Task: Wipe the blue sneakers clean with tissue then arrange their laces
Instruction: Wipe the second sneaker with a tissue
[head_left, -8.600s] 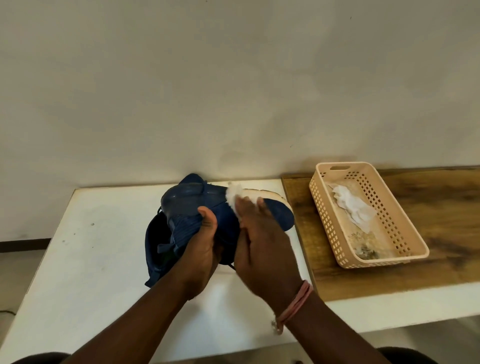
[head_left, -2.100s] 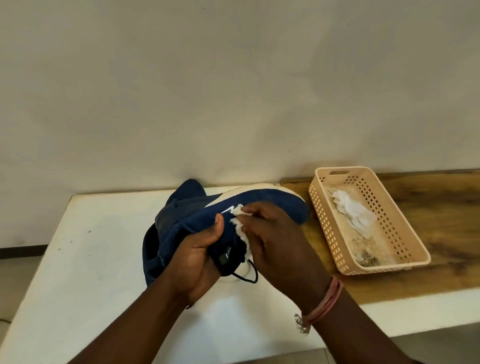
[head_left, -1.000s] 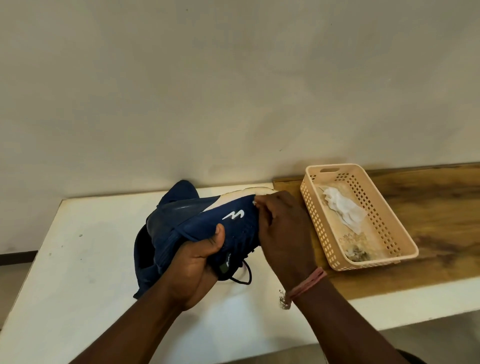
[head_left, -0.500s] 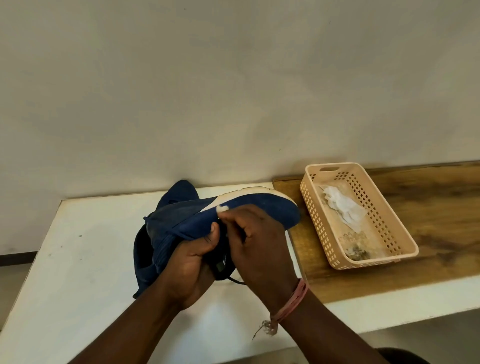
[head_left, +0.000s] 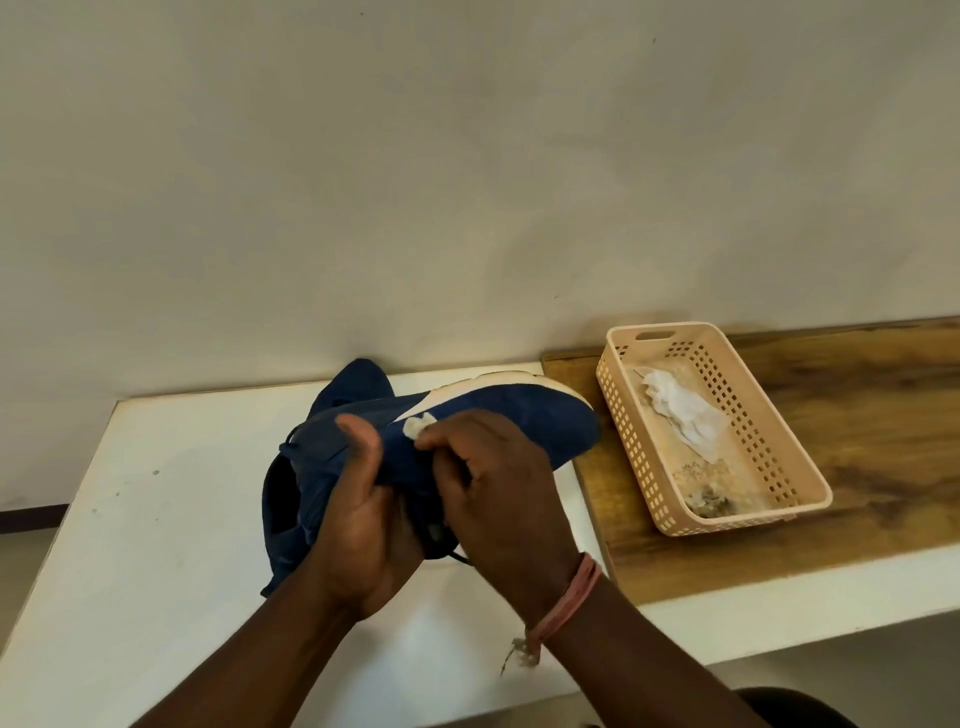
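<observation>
The left hand (head_left: 363, 525) grips a blue sneaker (head_left: 519, 421) from below, thumb curled over its side, holding it tilted above the white table (head_left: 156, 519) with the toe pointing right toward the basket (head_left: 769, 467). The right hand (head_left: 498, 483) lies over the middle of the sneaker, fingers curled and pinching a small wad of tissue (head_left: 415, 427) against the blue side, just below the pale sole. A second sneaker (head_left: 283, 499) sits on the table under the left hand. More crumpled tissue (head_left: 680, 410) lies inside the basket on the wooden board (head_left: 857, 415).
</observation>
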